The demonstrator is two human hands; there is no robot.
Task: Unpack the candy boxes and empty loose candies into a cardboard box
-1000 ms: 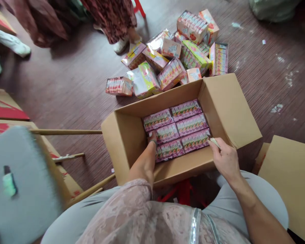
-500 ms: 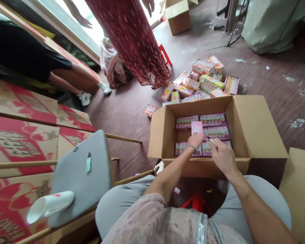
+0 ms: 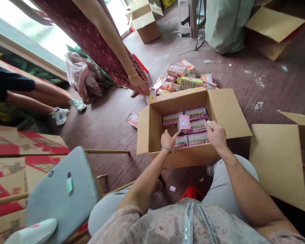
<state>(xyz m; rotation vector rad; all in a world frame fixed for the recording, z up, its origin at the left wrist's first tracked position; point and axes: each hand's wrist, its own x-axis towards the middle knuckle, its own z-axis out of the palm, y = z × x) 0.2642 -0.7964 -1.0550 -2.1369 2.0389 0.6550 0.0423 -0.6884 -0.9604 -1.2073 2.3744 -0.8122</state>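
Observation:
An open cardboard box (image 3: 185, 159) holds several rows of purple and pink packs (image 3: 198, 126). One pink pack (image 3: 184, 122) sits tilted and higher than the others near the middle. My left hand (image 3: 168, 139) is inside the box at the near left, thumb and fingers apart, its fingertips by the lower left corner of that pink pack. My right hand (image 3: 217, 135) is closed around a small pale tool (image 3: 209, 124) over the box's right side; the tool's far end is hard to make out.
Colourful packs (image 3: 176, 70) lie heaped behind the box, where a person's hand (image 3: 139, 84) reaches down. On the left a grey chair (image 3: 61, 193) bears a green cutter (image 3: 69, 184) and a white cup (image 3: 38, 232). Another open box (image 3: 276, 159) stands at the right.
My left hand has come off the pink pack's near edge and moved left, opening. The view has turned right. The other person has bent down, an arm now reaching to the heap.

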